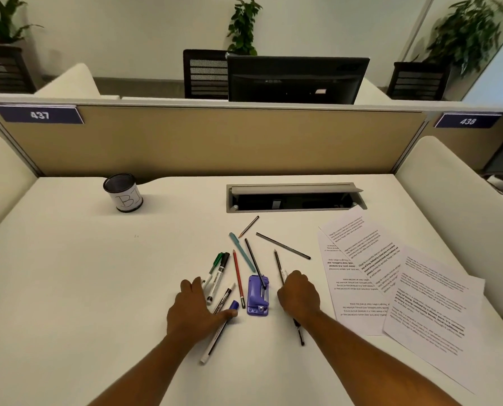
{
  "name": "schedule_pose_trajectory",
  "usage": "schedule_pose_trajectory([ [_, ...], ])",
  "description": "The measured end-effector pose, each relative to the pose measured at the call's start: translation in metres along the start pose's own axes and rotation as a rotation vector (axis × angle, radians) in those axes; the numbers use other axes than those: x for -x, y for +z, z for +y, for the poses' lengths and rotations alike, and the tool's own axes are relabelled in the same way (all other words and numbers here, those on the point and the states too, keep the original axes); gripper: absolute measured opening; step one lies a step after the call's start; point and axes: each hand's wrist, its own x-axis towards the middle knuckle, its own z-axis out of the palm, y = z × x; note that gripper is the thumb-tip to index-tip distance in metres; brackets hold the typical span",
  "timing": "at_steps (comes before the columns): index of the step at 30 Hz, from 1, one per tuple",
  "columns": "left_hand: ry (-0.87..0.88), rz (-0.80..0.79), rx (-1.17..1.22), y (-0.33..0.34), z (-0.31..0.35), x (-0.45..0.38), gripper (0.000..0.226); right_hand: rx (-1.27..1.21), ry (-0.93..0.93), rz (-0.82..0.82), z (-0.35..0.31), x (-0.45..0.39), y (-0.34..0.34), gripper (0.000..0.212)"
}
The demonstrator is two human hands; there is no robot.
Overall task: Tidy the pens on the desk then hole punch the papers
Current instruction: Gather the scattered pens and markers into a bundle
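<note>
Several pens, pencils and markers lie scattered mid-desk: a teal pen [242,252], a red pencil [238,277], a grey pencil [283,246], a green marker [216,261]. A purple hole punch [258,295] sits among them, with a thin black pencil [254,260] resting across its top. My left hand [193,310] lies palm down on the markers, its thumb touching a white marker with a blue cap [218,332]. My right hand [298,294] is curled over a black pen [299,332] right of the punch. Printed papers [396,285] fan out at the right. A pen cup [123,194] stands far left.
An open cable hatch [294,198] is set into the desk behind the pens. A beige partition [209,142] closes off the back, with white side panels on both sides. Bare desk surface stretches between the cup and my left hand.
</note>
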Motion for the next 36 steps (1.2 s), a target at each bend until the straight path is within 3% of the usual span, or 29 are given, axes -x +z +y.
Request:
schedule_pose_trajectory([
  [11, 0.004, -0.076, -0.031, -0.009, -0.001, 0.005, 0.151, 0.057, -0.090, 0.056, 0.009, 0.004, 0.013, 0.027],
  [21, 0.009, -0.031, -0.028, -0.008, -0.008, 0.001, 0.075, 0.044, -0.103, 0.042, 0.011, 0.008, 0.010, 0.032],
  [25, -0.012, -0.077, -0.012, -0.005, -0.008, 0.000, 0.064, 0.065, -0.126, 0.031, 0.011, 0.008, 0.011, 0.044],
  [30, -0.008, -0.090, -0.035, -0.005, -0.010, -0.006, 0.056, 0.130, -0.127, 0.024, 0.007, 0.009, 0.012, 0.030],
  [36, 0.011, -0.057, -0.043, -0.010, -0.007, -0.005, 0.029, 0.167, -0.141, 0.020, 0.008, 0.012, 0.009, 0.026],
])
